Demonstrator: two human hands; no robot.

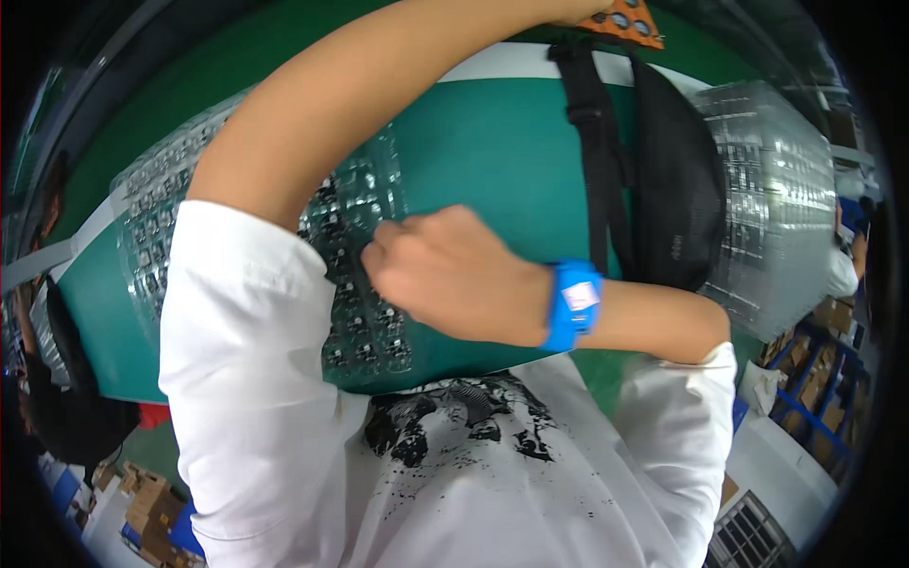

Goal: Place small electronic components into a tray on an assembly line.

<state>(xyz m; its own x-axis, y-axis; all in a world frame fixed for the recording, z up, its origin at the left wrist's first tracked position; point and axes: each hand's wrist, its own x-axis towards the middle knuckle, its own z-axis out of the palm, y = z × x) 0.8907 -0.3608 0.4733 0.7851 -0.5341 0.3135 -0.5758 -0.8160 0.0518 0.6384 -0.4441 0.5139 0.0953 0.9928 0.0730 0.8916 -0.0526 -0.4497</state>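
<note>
My left arm reaches up and across to the far right. The left hand (576, 9) is mostly cut off by the upper edge, at an orange piece with round dark holes (630, 24); its fingers do not show well enough to read. My right hand (436, 270), slightly blurred and with a blue band (573, 303) on its wrist, is closed over a clear plastic tray (402, 189) of small dark and metallic parts. Its fingertips are curled at the tray's right part, and anything inside them is hidden. Another clear tray (151, 227) of small parts lies left, partly behind my left arm.
A green mat (492, 142) covers the table. On its right side lies a black bag (677, 180) with a strap and buckle (589, 114). Beyond it rises a tall stack of clear plastic trays (776, 208). Cardboard boxes (151, 502) and blue shelving (814, 379) stand on the floor.
</note>
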